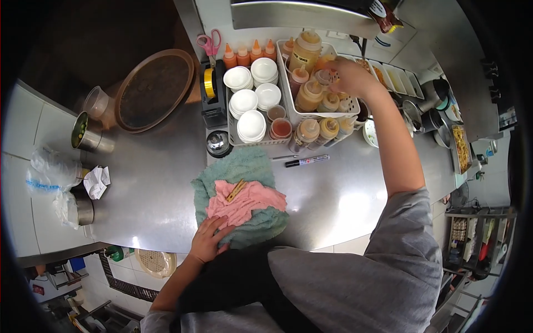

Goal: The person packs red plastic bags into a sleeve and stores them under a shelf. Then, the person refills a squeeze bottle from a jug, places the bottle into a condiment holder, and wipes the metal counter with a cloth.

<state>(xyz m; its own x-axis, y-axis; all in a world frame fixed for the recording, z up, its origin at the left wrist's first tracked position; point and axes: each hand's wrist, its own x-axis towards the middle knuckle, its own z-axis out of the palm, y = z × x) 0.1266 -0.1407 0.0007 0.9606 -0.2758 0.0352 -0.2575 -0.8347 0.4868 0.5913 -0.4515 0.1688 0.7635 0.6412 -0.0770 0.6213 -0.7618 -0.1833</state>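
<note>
My left hand (pixel 209 238) lies on the lower left edge of a pink cloth (pixel 252 198), fingers apart. Under the pink cloth is a green towel (pixel 222 172), and a wooden clothespin (pixel 236 190) rests on top. At the upper right, my right hand (pixel 350 77) reaches over a white basket (pixel 293 100) of sauce bottles. Its fingers point down beside an orange-topped bottle; whether they grip it is hidden. Several squeeze bottles, among them a tall yellowish one (pixel 305 51), stand in the basket. More bottles (pixel 307 133) stand in front of it.
White bowls (pixel 251 125) and sauce cups fill a basket left of the bottles. A marker (pixel 307 161) lies on the steel counter (pixel 150 183). A tape dispenser (pixel 214 100), round brown tray (pixel 155 91) and metal pot (pixel 91 135) stand further left. Food trays (pixel 397 80) line the right.
</note>
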